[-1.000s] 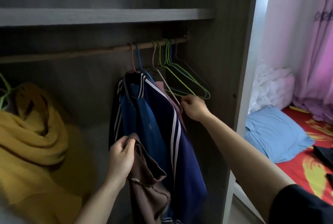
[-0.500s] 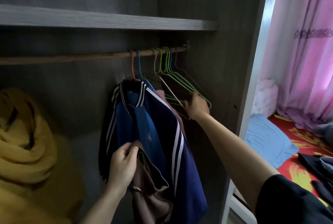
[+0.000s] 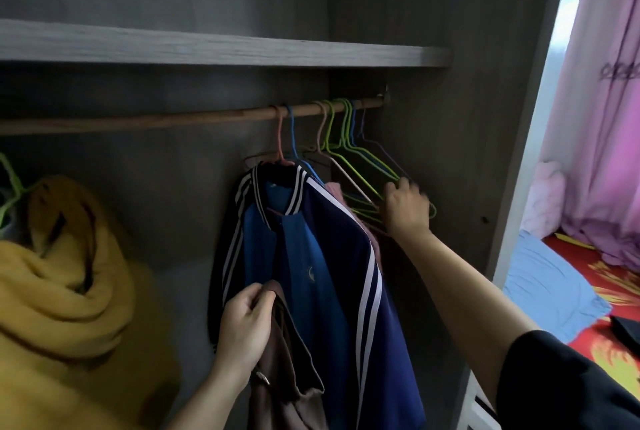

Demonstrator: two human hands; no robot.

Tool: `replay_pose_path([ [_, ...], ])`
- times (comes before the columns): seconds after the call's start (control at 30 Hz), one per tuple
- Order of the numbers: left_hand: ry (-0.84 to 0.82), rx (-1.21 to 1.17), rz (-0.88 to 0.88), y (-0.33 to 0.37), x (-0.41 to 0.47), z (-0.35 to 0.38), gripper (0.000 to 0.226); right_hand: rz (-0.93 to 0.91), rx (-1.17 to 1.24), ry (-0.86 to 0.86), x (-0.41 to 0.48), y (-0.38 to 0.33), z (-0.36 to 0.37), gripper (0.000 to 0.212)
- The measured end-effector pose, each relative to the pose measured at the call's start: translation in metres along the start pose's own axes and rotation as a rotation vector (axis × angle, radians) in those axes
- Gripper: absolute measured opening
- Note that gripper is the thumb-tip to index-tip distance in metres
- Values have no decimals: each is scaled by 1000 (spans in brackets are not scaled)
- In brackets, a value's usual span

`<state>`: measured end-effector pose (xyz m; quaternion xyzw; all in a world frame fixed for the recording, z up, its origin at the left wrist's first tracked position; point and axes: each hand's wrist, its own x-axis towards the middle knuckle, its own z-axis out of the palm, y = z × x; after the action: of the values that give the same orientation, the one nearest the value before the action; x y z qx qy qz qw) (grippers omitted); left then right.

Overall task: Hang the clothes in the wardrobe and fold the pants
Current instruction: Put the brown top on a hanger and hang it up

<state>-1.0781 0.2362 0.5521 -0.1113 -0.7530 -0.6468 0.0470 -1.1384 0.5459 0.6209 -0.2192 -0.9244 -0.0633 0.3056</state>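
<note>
Inside the wardrobe a wooden rail point(image 3: 156, 119) carries a navy jacket with white stripes point(image 3: 332, 256) over a blue shirt, and several empty wire hangers point(image 3: 360, 159) bunched at the rail's right end. My left hand point(image 3: 244, 322) grips a brown garment point(image 3: 284, 370) in front of the jacket's lower part. My right hand point(image 3: 405, 208) reaches in among the green hangers, its fingers curled round their lower wires. A pink garment point(image 3: 337, 190) peeks out behind the jacket.
A yellow cloth point(image 3: 59, 277) is heaped at the left of the wardrobe. A grey shelf point(image 3: 221, 48) runs above the rail. Past the wardrobe's right side panel point(image 3: 519, 159) lie a bed with a red sheet, a blue pillow point(image 3: 550, 287), dark clothes and pink curtains.
My right hand has moved up and to the right, from beside the jacket's shoulder into the empty green hangers. My left hand keeps its hold on the brown garment.
</note>
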Motion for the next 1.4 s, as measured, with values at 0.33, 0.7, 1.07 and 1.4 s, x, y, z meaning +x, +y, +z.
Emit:
replay_pose_path([
  [0.33, -6, -15, -13, 0, 9, 12, 30, 210, 763, 178, -14, -12, -25, 18],
  [0.7, -59, -25, -68, -39, 2, 46, 31, 305, 835, -198, -213, 40, 57, 8],
  [1.07, -197, 125, -217, -128, -52, 90, 9, 710, 1000, -85, -387, 51, 46, 22],
  [1.4, -478, 170, -262, -179, -100, 122, 16, 840, 509, -249, -485, 48, -20, 28],
])
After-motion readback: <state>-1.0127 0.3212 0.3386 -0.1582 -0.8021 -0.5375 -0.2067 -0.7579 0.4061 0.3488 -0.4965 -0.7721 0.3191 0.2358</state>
